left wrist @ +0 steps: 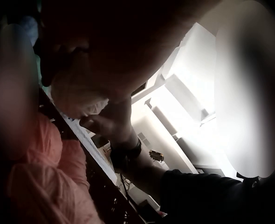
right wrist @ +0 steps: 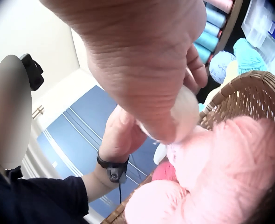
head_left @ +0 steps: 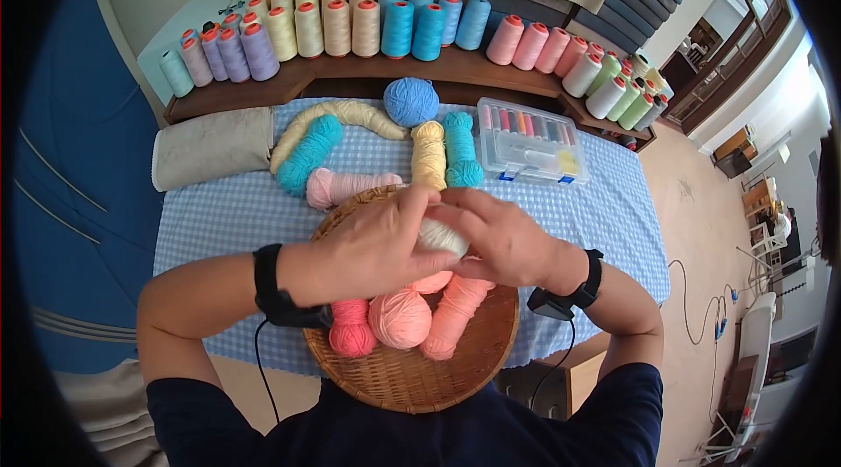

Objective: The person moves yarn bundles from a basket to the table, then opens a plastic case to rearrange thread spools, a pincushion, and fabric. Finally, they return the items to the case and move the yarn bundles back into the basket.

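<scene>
Over the wicker basket [head_left: 412, 384], a white ball of yarn [head_left: 442, 237] is held between both hands. My left hand [head_left: 363, 244] grips it from the left, thumb below and fingers over the top. From the right, my right hand [head_left: 508, 244] curls its fingers and thumb round the same ball; the right wrist view shows the ball [right wrist: 186, 114] under that hand. Below them in the basket lie a coral-pink skein [head_left: 352, 331], a round peach ball [head_left: 400, 320] and a long peach skein [head_left: 457, 318]. More peach yarn behind is partly hidden by the hands.
Beyond the basket lie a pale pink skein [head_left: 350, 188], turquoise skeins [head_left: 308, 154], a yellow skein [head_left: 429, 156], a blue ball [head_left: 411, 102] and a clear thread box [head_left: 530, 143]. A folded grey cloth [head_left: 215, 150] is at left. Thread cones line a wooden shelf [head_left: 385, 68].
</scene>
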Action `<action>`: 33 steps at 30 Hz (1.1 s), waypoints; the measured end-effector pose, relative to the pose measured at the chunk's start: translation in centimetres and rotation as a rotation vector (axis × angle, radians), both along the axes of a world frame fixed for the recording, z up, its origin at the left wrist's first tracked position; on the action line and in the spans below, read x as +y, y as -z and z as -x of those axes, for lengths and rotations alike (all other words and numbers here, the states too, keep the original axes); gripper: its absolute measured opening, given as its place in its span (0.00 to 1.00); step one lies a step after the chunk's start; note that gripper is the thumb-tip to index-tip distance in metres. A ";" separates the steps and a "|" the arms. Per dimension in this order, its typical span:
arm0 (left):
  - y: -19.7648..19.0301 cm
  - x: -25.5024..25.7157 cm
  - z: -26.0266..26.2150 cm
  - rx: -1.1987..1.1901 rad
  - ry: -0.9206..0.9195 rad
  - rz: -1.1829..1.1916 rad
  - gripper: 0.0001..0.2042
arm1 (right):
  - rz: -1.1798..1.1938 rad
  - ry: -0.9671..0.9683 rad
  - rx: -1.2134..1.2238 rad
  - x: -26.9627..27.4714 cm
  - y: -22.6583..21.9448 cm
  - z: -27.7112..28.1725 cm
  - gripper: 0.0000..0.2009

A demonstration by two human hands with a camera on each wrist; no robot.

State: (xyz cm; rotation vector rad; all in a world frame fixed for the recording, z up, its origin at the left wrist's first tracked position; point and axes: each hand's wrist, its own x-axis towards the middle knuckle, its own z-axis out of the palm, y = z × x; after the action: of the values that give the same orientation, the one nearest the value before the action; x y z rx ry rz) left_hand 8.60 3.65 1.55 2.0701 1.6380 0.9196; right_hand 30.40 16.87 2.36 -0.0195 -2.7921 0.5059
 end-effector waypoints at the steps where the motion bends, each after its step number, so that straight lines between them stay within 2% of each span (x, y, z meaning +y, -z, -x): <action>1: 0.0 -0.7 -0.4 0.115 0.005 0.020 0.34 | -0.001 0.003 0.000 -0.2 0.3 -0.3 0.42; 2: 0.2 -1.6 -0.5 0.187 0.000 -0.102 0.32 | 0.000 0.046 -0.014 -0.3 0.7 -0.5 0.42; 3: 0.7 -2.7 -0.5 0.191 0.004 -0.103 0.32 | 0.000 0.089 -0.027 -0.2 1.2 -0.6 0.42; 5: 1.7 -4.8 -0.6 0.423 0.134 -0.105 0.31 | -0.026 0.119 -0.002 0.4 1.6 -1.0 0.39; 6: 2.1 -5.4 -0.9 0.424 0.138 -0.103 0.31 | -0.071 0.151 -0.003 0.6 1.7 -1.1 0.39; 8: 2.7 -6.7 -1.4 0.467 0.283 0.174 0.32 | -0.111 0.177 -0.008 0.7 1.9 -1.1 0.39; 12: 3.7 -7.6 -1.4 0.565 0.274 0.137 0.37 | -0.146 0.186 -0.043 0.1 1.8 -0.3 0.36; 14: 2.9 -7.7 -1.2 0.644 0.366 0.144 0.37 | -0.171 0.181 -0.042 0.0 2.0 -0.1 0.35; 15: 2.9 -7.6 -0.9 0.644 0.367 0.146 0.37 | -0.173 0.176 -0.095 0.2 2.4 0.0 0.35; 17: 3.4 -7.4 -0.3 0.587 0.500 0.109 0.37 | -0.171 0.173 -0.147 0.7 2.9 0.1 0.35; 19: 4.4 -7.3 0.2 0.522 0.551 0.153 0.38 | -0.268 0.011 -0.121 1.3 3.2 0.2 0.37; 20: 4.7 -7.3 0.4 0.455 0.601 0.196 0.39 | -0.269 0.013 -0.121 1.3 3.2 0.2 0.37; 23: 4.6 -7.5 0.6 0.415 0.610 0.156 0.37 | -0.345 -0.043 -0.147 1.2 3.0 0.3 0.39; 24: 4.3 -7.5 0.7 0.416 0.607 0.155 0.37 | -0.289 -0.054 -0.154 1.3 2.6 0.3 0.40; 26: 3.0 -7.3 1.1 0.279 0.609 0.132 0.31 | -0.238 -0.071 -0.163 1.3 1.6 0.3 0.40; 27: 1.6 -6.9 1.3 0.279 0.605 0.130 0.31 | -0.144 -0.021 -0.275 1.0 0.8 0.2 0.37; 28: -0.6 -6.2 1.2 0.370 0.614 0.294 0.29 | -0.049 0.032 -0.387 0.9 0.4 0.2 0.35; 29: -2.0 -5.2 1.5 0.462 0.622 0.459 0.27 | -0.050 0.033 -0.387 1.1 0.7 0.3 0.35; 30: -2.4 -4.3 2.1 0.463 0.624 0.458 0.27 | -0.086 0.021 -0.316 1.5 1.4 0.4 0.32; 32: -3.3 -2.9 3.9 0.378 0.323 0.301 0.19 | -0.126 0.009 -0.241 2.4 1.6 0.8 0.29; 33: -1.7 -1.4 5.5 0.428 0.207 0.109 0.18 | -0.151 0.061 -0.189 3.0 1.3 1.3 0.26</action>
State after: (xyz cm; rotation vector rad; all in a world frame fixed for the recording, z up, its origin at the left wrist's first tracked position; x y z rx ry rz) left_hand 3.09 2.24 3.29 2.4183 1.5779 0.3251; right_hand 29.12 19.90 1.03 -0.1261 -2.9957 0.2915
